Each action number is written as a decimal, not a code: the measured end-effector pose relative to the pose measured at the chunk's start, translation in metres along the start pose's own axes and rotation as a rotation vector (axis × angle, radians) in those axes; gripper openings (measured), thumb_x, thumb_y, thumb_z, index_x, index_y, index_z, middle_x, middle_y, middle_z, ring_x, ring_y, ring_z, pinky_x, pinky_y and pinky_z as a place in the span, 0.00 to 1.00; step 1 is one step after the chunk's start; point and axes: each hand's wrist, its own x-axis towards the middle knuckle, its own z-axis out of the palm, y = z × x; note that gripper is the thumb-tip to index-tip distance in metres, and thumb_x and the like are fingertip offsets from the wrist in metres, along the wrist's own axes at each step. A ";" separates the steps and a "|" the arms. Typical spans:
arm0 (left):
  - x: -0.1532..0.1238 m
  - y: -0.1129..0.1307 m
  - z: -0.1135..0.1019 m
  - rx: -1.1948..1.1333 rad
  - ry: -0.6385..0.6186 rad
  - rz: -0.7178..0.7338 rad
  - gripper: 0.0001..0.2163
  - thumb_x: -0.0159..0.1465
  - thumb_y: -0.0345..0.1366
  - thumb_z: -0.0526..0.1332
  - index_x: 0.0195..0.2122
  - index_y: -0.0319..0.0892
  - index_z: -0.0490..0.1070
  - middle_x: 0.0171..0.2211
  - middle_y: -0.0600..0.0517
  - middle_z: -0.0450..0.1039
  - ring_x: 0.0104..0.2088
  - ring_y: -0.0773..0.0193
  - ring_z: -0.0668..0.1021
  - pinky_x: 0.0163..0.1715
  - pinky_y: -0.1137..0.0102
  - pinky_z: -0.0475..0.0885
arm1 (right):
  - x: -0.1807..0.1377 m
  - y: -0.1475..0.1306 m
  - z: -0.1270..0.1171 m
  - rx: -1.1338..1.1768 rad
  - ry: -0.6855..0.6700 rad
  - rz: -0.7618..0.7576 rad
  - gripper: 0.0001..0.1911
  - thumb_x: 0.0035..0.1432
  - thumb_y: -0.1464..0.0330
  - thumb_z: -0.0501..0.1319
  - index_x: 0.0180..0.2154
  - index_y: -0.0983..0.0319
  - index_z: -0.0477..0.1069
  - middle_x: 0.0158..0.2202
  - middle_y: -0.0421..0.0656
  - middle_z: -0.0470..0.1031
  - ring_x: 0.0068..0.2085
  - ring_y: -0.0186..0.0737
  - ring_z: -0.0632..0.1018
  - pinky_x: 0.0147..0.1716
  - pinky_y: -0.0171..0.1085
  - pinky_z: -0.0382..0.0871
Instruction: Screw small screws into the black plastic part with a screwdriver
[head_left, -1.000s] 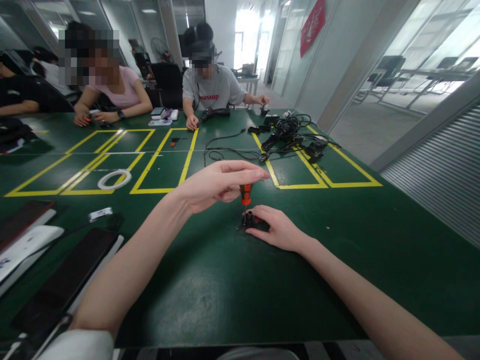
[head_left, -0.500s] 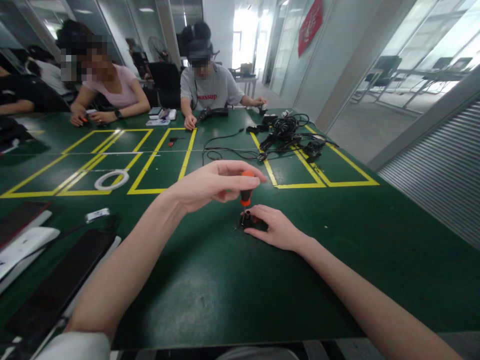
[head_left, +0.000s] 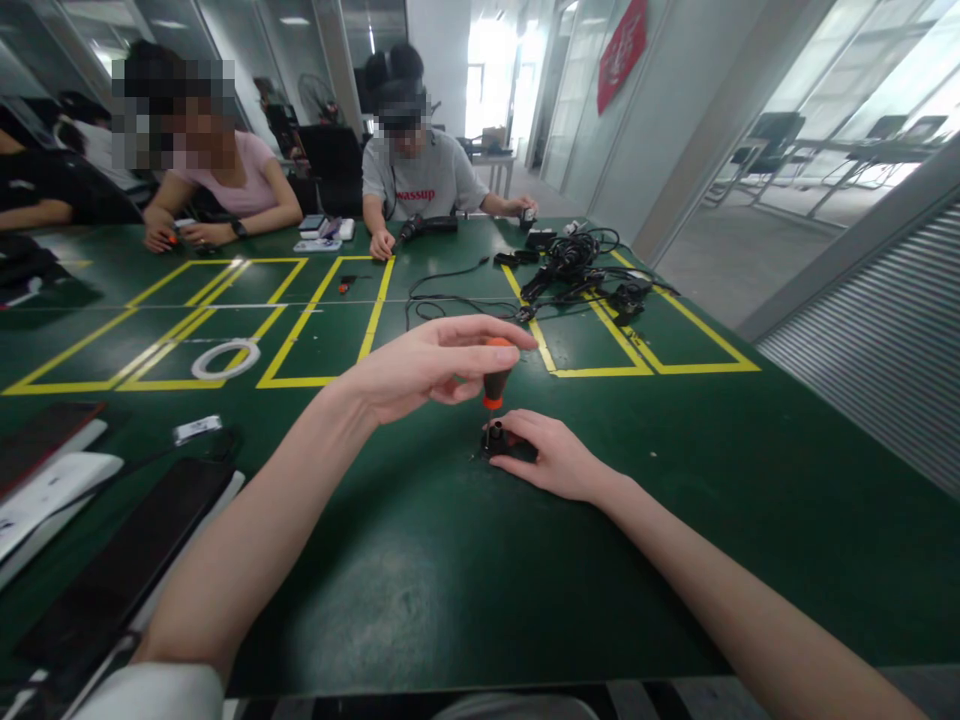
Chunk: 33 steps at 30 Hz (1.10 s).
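The left hand (head_left: 427,365) grips an orange and black screwdriver (head_left: 494,388) upright over a small black part (head_left: 493,441), which the right hand (head_left: 551,455) steadies with its fingers on the green counter (head_left: 420,580). Beyond them lie a white ring (head_left: 199,363) on yellow tape lines (head_left: 298,382) and a tangle of black cables (head_left: 571,258). Across the counter sit a person in a pink top (head_left: 251,185) and another in a grey shirt (head_left: 435,172), a power drill (head_left: 435,226) before the latter.
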 end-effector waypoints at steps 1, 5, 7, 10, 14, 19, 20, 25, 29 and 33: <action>0.000 0.000 0.000 -0.012 -0.023 -0.008 0.14 0.63 0.41 0.70 0.47 0.39 0.78 0.37 0.48 0.78 0.21 0.76 0.70 0.17 0.78 0.58 | 0.000 0.000 0.000 -0.001 0.003 0.000 0.12 0.66 0.63 0.65 0.48 0.61 0.72 0.43 0.49 0.81 0.40 0.46 0.81 0.40 0.43 0.78; 0.001 0.000 -0.001 -0.073 -0.100 -0.033 0.15 0.68 0.47 0.63 0.43 0.38 0.75 0.46 0.42 0.80 0.26 0.69 0.79 0.19 0.76 0.66 | -0.001 0.001 0.000 -0.007 0.016 -0.009 0.12 0.66 0.63 0.66 0.47 0.61 0.72 0.41 0.48 0.81 0.39 0.46 0.81 0.38 0.43 0.77; 0.000 0.001 0.000 -0.070 -0.081 -0.036 0.14 0.68 0.45 0.64 0.44 0.39 0.74 0.45 0.42 0.81 0.26 0.69 0.79 0.19 0.77 0.66 | -0.001 0.001 0.001 -0.009 0.014 -0.008 0.12 0.66 0.62 0.66 0.47 0.61 0.72 0.41 0.48 0.81 0.39 0.45 0.81 0.38 0.43 0.77; -0.002 0.004 0.002 -0.019 -0.017 -0.036 0.14 0.65 0.42 0.68 0.48 0.40 0.74 0.41 0.46 0.80 0.23 0.73 0.75 0.18 0.79 0.62 | -0.001 0.002 0.001 -0.002 0.005 0.009 0.13 0.66 0.62 0.65 0.49 0.61 0.73 0.43 0.49 0.81 0.40 0.45 0.81 0.39 0.43 0.78; -0.004 0.005 0.004 0.043 -0.010 -0.018 0.16 0.62 0.41 0.71 0.50 0.42 0.77 0.39 0.49 0.79 0.22 0.76 0.71 0.18 0.78 0.58 | -0.001 0.002 0.001 0.011 -0.002 0.022 0.14 0.66 0.62 0.65 0.50 0.61 0.73 0.43 0.49 0.81 0.40 0.45 0.81 0.40 0.43 0.78; -0.005 0.005 0.002 0.034 -0.073 -0.029 0.14 0.60 0.42 0.72 0.41 0.39 0.74 0.43 0.45 0.80 0.25 0.72 0.75 0.20 0.77 0.63 | 0.000 0.000 0.000 0.010 -0.004 0.023 0.11 0.65 0.64 0.66 0.48 0.60 0.73 0.40 0.47 0.80 0.38 0.45 0.80 0.38 0.42 0.77; -0.005 0.005 0.001 0.028 -0.075 -0.019 0.15 0.60 0.42 0.72 0.40 0.39 0.73 0.44 0.45 0.80 0.24 0.73 0.75 0.19 0.77 0.63 | 0.000 0.000 0.000 0.009 0.001 0.017 0.11 0.65 0.64 0.66 0.47 0.60 0.73 0.40 0.47 0.80 0.38 0.44 0.80 0.38 0.41 0.76; -0.003 0.004 0.003 0.169 0.025 0.162 0.16 0.54 0.39 0.75 0.36 0.40 0.70 0.33 0.52 0.76 0.27 0.71 0.74 0.24 0.76 0.65 | -0.001 0.000 0.000 0.009 0.021 -0.010 0.11 0.65 0.64 0.66 0.47 0.62 0.72 0.39 0.47 0.80 0.37 0.45 0.80 0.37 0.41 0.75; -0.003 0.001 0.014 0.579 0.211 0.360 0.14 0.61 0.43 0.70 0.28 0.40 0.70 0.26 0.54 0.70 0.26 0.69 0.71 0.27 0.72 0.65 | 0.000 0.000 0.000 0.016 0.022 0.004 0.11 0.65 0.63 0.66 0.46 0.61 0.72 0.39 0.47 0.80 0.38 0.45 0.80 0.37 0.41 0.75; -0.004 -0.005 0.024 1.053 0.397 0.520 0.20 0.66 0.47 0.63 0.22 0.42 0.64 0.18 0.57 0.61 0.23 0.68 0.68 0.26 0.71 0.60 | 0.001 -0.001 0.000 0.028 0.005 0.022 0.11 0.65 0.64 0.66 0.47 0.61 0.73 0.39 0.46 0.80 0.38 0.45 0.80 0.38 0.41 0.76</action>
